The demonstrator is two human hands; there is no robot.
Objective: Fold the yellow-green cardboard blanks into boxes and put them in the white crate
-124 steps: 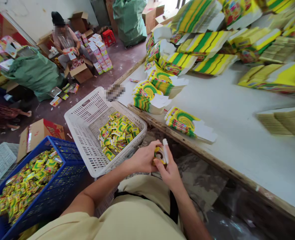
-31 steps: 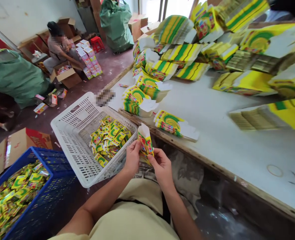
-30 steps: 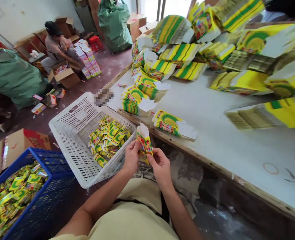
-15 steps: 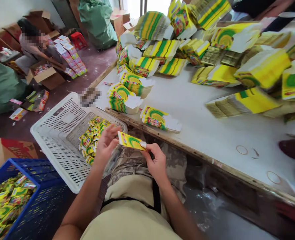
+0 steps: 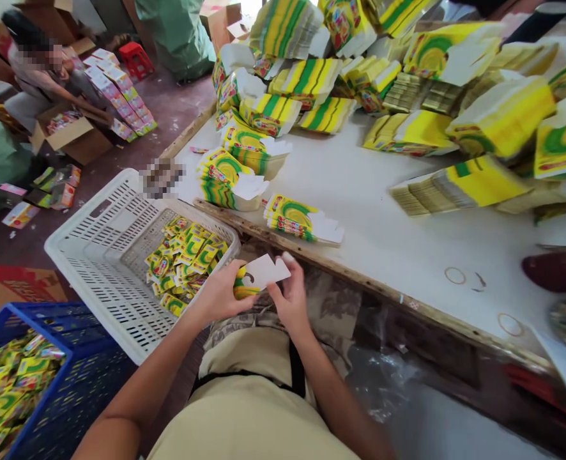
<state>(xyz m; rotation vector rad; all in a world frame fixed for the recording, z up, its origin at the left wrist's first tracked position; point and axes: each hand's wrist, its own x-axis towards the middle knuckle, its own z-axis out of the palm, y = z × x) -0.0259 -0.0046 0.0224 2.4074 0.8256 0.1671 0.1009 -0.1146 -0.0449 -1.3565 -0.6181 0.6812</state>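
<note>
Over my lap I hold a small yellow and green carton (image 5: 260,273) with its white flaps sticking out to the right. My left hand (image 5: 225,291) is closed round the printed body of the carton. At the flap end, my right hand (image 5: 289,291) pinches the white cardboard between thumb and fingers. Left of my hands, a white plastic basket (image 5: 98,281) holds many small yellow and green packets (image 5: 182,255). Just beyond my hands, a short stack of flattened cartons (image 5: 292,217) lies near the table's edge.
The white table (image 5: 340,185) has a wooden edge and carries many bundles of flat cartons (image 5: 306,80). Rubber bands (image 5: 455,276) lie at its right. A blue crate (image 5: 72,358) of packets stands at lower left. Another person (image 5: 38,76) sits by an open cardboard box (image 5: 79,137).
My left hand has moved from open beside the carton to gripping its body. The carton has turned so its white flaps show, and my right hand now pinches them.
</note>
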